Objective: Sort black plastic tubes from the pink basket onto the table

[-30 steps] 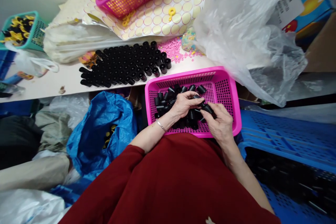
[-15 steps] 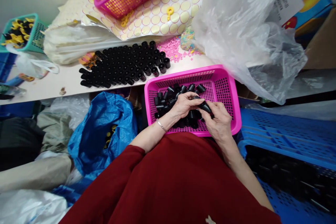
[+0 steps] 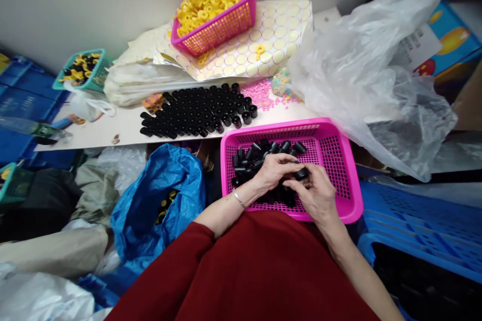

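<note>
My left hand (image 3: 276, 171), with a bracelet on its wrist, and my right hand (image 3: 319, 194) meet over a pink plastic basket (image 3: 354, 205). Between their fingertips is a small black plastic cylinder (image 3: 301, 174), gripped from both sides. Fingers cover part of it, so I cannot tell whether it is one piece or two. Loose black cylinders (image 3: 243, 161) lie jumbled in the basket beneath and left of my hands. On the white table, many similar black cylinders (image 3: 203, 110) stand upright in close rows.
Behind the rows, a pink basket of yellow rings (image 3: 222, 27) rests on dotted sheets (image 3: 280, 25). Pink beads (image 3: 259, 94) are scattered nearby. A clear plastic bag (image 3: 361, 55) hangs over the table edge. A blue sack (image 3: 158, 200) stands at left, blue crates (image 3: 425, 230) at right.
The view has tilted upward, so everything sits lower and further right. Between my fingers the black cylinder has turned from lying slanted to showing its rounded end. Both hands stay together over the basket.
</note>
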A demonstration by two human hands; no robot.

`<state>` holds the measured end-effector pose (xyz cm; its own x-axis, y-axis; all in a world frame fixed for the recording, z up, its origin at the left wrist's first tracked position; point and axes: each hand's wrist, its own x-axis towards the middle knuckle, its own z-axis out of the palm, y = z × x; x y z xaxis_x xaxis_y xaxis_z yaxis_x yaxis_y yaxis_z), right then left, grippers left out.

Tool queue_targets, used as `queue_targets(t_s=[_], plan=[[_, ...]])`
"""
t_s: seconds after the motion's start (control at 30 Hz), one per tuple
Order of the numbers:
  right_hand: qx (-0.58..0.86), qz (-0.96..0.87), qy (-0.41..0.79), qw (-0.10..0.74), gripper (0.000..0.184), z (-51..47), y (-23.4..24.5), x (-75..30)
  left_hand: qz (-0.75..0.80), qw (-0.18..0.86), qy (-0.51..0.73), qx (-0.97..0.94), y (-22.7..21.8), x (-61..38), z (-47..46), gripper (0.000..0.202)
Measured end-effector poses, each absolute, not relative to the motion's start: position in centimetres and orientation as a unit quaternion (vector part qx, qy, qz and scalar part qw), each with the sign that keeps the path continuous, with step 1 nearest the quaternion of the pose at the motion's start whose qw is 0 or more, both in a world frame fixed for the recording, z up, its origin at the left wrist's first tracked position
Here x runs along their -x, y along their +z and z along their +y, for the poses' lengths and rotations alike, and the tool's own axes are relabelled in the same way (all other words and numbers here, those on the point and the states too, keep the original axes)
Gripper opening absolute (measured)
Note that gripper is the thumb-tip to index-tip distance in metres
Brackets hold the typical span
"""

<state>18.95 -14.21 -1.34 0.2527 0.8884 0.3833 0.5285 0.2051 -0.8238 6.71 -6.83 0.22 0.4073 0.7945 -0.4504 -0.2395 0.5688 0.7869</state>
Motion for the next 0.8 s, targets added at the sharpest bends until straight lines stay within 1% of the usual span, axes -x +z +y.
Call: queue_targets(t_s=[0.1, 0.2, 0.27, 0.33, 0.43, 0.5, 0.53, 0.63, 0.7, 0.8], plan=[[0.585, -0.579, 0.215, 0.526, 0.027, -13.8, -0.8, -18.9, 0.422, 0.764, 0.343, -0.348, 0.0, -5.9, -6.2, 0.045], [0.588, -0.537, 0.269, 0.541, 0.022, -13.4, -0.2, -19.4, 0.378, 0.722, 0.334, -0.473, 0.5, -4.5, -5.1, 0.036], [0.592, -0.500, 0.328, 0.540, 0.026, -13.2, 0.1, -19.7, 0.333, 0.658, 0.320, -0.595, 1.1, -3.5, -4.4, 0.038], [0.595, -0.472, 0.382, 0.526, 0.032, -13.0, 0.3, -19.8, 0.290, 0.569, 0.289, -0.713, 1.7, -2.9, -4.0, 0.038], [0.594, -0.459, 0.415, 0.515, 0.039, -12.6, 0.6, -19.4, 0.269, 0.440, 0.242, -0.822, 2.1, -2.6, -4.0, 0.016], [0.588, -0.455, 0.430, 0.513, 0.043, -12.4, 0.8, -19.0, 0.287, 0.402, 0.227, -0.839, 1.9, -2.6, -4.0, 0.007], [0.584, -0.451, 0.441, 0.511, 0.045, -12.2, 0.9, -18.9, 0.304, 0.403, 0.227, -0.833, 1.7, -2.6, -4.0, 0.009], [0.578, -0.427, 0.468, 0.513, 0.049, -12.1, 1.1, -18.9, 0.359, 0.459, 0.268, -0.767, 1.0, -2.5, -3.8, 0.027], [0.588, -0.422, 0.460, 0.514, 0.044, -12.1, 1.1, -19.1, 0.380, 0.488, 0.327, -0.715, 0.9, -2.3, -3.9, 0.035], [0.613, -0.440, 0.421, 0.504, 0.033, -12.3, 0.5, -19.8, 0.397, 0.480, 0.415, -0.663, 1.4, -1.3, -4.2, 0.034]])
